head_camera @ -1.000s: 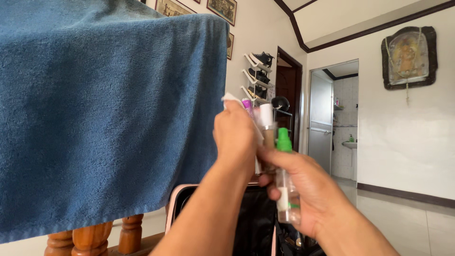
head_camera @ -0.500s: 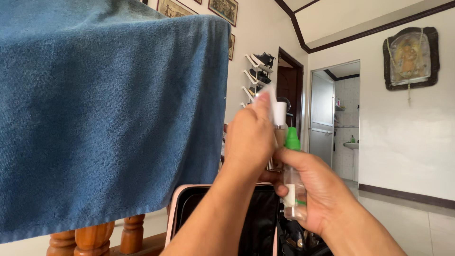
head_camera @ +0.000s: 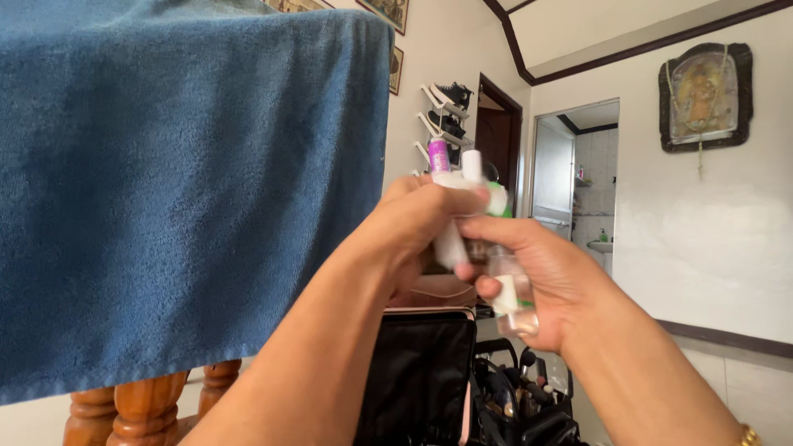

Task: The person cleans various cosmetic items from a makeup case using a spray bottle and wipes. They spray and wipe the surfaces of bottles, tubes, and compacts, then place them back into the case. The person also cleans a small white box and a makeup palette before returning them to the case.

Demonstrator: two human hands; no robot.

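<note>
Both hands are raised in front of the person, at the middle of the view, closed together around a small bundle of cosmetic containers. The left hand [head_camera: 417, 235] wraps over the bundle from the left, fingers curled tight around a white tube [head_camera: 451, 239] and the purple-capped tube [head_camera: 439, 157] that sticks out above its knuckles, with a white-capped bottle [head_camera: 472, 165] just beside it. The right hand [head_camera: 541, 277] grips from the right and slightly lower, fingers folded around a clear bottle [head_camera: 508, 289] whose green cap [head_camera: 497, 198] peeks out between the two hands. Neither hand is open — each is clamped on what it carries.

As for progress, the items look gathered and lifted, well above the open black case [head_camera: 421, 380] that stands below and nearer; judged from this, nothing in the hands has been set down there yet, and the sorting or placing is what remains. Brushes and other tools [head_camera: 512, 396] already fill the compartment to the right of the case lid.

The containers stand roughly upright — long axes near vertical, caps up, bases down toward the case; the clear bottle leans a little, its top tilting left toward the other hand.

A blue towel [head_camera: 182, 190] hangs over a wooden rail [head_camera: 140, 409] at the left, and a doorway [head_camera: 574, 177] opens far behind the hands.
</note>
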